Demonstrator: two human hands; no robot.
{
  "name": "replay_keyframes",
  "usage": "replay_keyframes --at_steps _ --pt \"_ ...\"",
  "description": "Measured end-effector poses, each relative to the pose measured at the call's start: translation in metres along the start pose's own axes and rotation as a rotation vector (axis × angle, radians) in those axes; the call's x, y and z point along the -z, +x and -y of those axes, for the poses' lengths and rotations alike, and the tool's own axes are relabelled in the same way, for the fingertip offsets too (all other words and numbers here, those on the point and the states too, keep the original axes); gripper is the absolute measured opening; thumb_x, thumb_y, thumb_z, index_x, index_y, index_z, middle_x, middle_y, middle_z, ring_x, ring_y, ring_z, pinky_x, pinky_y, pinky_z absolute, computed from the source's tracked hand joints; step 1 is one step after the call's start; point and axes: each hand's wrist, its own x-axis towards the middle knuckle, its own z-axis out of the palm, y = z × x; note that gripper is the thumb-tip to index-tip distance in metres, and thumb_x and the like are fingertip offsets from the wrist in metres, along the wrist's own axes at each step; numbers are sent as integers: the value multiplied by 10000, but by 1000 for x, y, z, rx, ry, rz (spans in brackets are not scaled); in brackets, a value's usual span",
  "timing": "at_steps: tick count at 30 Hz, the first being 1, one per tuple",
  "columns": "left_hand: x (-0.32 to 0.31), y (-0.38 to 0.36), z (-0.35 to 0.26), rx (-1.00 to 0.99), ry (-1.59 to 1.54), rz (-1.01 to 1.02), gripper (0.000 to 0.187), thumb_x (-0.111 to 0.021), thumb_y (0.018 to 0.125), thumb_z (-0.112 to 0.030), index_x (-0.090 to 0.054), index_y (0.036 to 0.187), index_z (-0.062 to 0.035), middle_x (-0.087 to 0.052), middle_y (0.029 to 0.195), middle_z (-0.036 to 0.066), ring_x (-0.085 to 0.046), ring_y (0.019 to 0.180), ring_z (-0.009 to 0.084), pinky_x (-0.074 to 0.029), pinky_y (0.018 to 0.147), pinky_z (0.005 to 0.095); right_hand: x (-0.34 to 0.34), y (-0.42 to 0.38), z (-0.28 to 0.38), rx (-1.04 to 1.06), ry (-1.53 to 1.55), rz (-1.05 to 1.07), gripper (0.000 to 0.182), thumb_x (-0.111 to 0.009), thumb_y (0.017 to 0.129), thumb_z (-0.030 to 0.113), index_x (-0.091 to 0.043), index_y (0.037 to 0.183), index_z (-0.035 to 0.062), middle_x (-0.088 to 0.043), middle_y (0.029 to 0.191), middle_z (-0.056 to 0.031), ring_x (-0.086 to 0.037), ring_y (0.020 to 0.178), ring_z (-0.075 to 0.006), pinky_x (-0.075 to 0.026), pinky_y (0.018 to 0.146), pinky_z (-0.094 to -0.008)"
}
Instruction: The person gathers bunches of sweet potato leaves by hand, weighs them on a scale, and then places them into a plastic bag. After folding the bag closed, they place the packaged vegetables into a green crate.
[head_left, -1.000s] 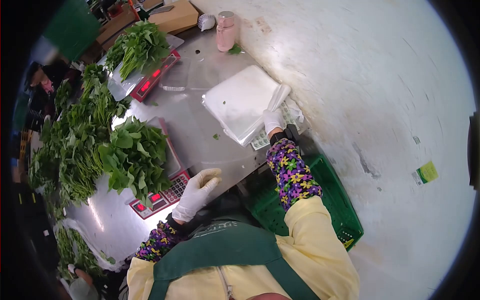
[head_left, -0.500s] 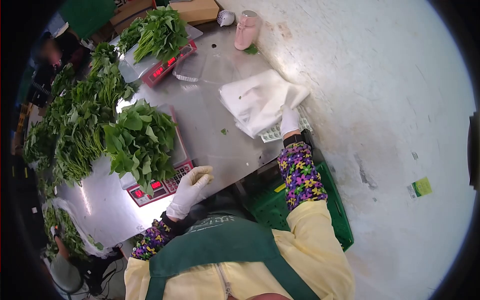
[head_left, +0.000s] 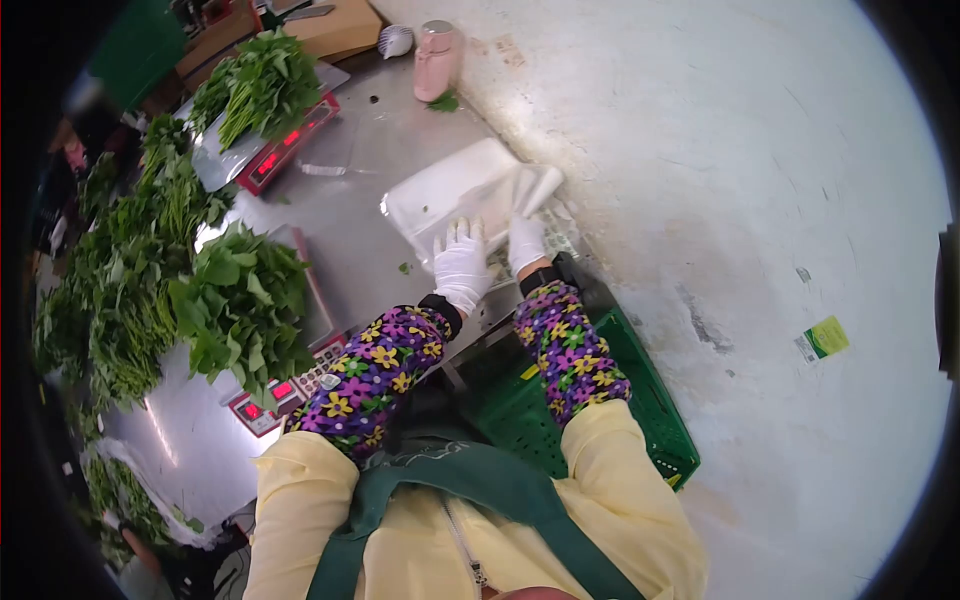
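Observation:
Both my hands wear white gloves and are at a stack of clear plastic bags (head_left: 440, 195) on the metal table. My left hand (head_left: 462, 265) lies on the near side of the stack with its fingers stretched out and spread. At the right end, my right hand (head_left: 526, 242) grips the lifted, curled edge of a plastic bag; its fingertips are partly hidden by the film. Printed green-and-white sheets (head_left: 562, 236) show beneath the bags by my right hand.
A leafy green bunch (head_left: 245, 300) rests on the near red scale (head_left: 320, 370), another (head_left: 268, 85) on the far scale (head_left: 290, 140). More greens (head_left: 125, 290) are piled at left. A pink bottle (head_left: 434, 65) stands behind; a green crate (head_left: 640, 420) sits below. A person is at lower left.
My left hand has moved from beside the near scale rightward onto the plastic bags. My right hand holds the bag edge, now curled up more. The view has shifted slightly.

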Motion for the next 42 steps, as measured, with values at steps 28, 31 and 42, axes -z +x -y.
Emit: replay_keyframes --at_steps 28,31,42 --pt "96 51 28 92 -557 -145 255 -575 926 -191 -628 1077 8 -648 777 231 -641 748 408 -484 676 437 65 -33 35 237 48 162 266 -531 970 207 -621 1082 -17 -677 937 -109 -663 803 -164 -517 724 -269" --pt "187 29 17 264 -1043 -39 206 -563 936 -112 -647 1039 45 -666 788 61 -590 725 104 -454 669 269 55 -61 77 109 317 218 214 -549 956 162 -634 1011 -27 -661 903 -48 -630 776 -127 -509 723 -246" --pt "428 -174 104 612 -989 -498 160 -601 935 -114 -645 1040 -1 -670 830 23 -617 700 96 -496 653 246 23 -140 143 248 251 550 342 -479 993 255 -582 1082 -58 -649 964 -164 -666 899 -238 -529 834 -323"
